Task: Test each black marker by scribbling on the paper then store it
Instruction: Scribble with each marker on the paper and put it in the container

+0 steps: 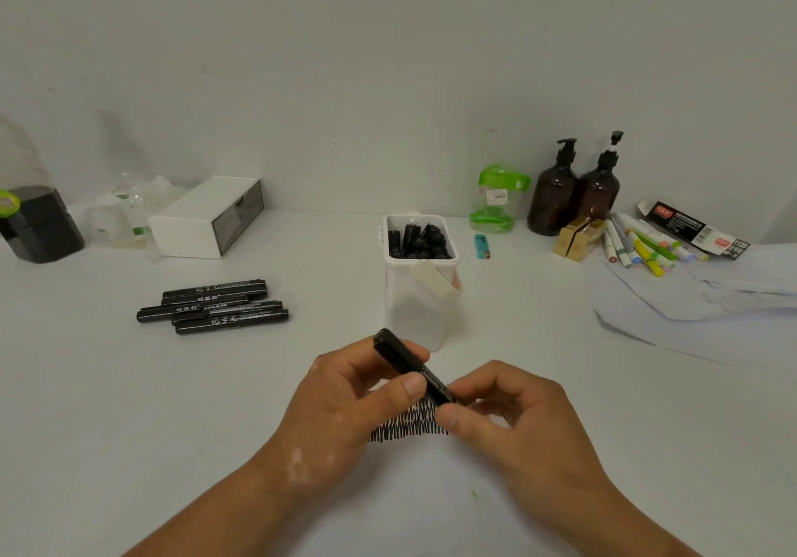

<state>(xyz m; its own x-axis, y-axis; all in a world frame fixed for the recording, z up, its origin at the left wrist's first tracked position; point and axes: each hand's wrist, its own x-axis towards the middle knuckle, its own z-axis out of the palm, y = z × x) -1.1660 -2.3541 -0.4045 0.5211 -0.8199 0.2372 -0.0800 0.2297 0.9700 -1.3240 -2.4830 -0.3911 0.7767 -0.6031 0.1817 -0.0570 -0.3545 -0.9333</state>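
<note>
A plain white wall (388,60) is filling the upper half of the frame, and a white table (129,405) is spreading across the lower half. The left hand (340,405) and the right hand (513,410) are reaching in from the bottom edge and meeting at lower centre. Both are gripping one black marker (405,362): the left thumb and fingers are curling round its upper end, and the right fingertips are pinching its lower end. The marker is slanting from upper left to lower right, just above a patch of black scribbles (405,425) on the white surface. Whether its cap is on cannot be told. Just behind the hands, a white tub (416,310) is standing upright and holding stored black markers (416,239). At centre left, a bunch of loose markers (213,306) is lying on the table. At right, two amber pump bottles (554,198) are standing against the wall, and a teal lighter (482,247) is lying between them and the tub.
</note>
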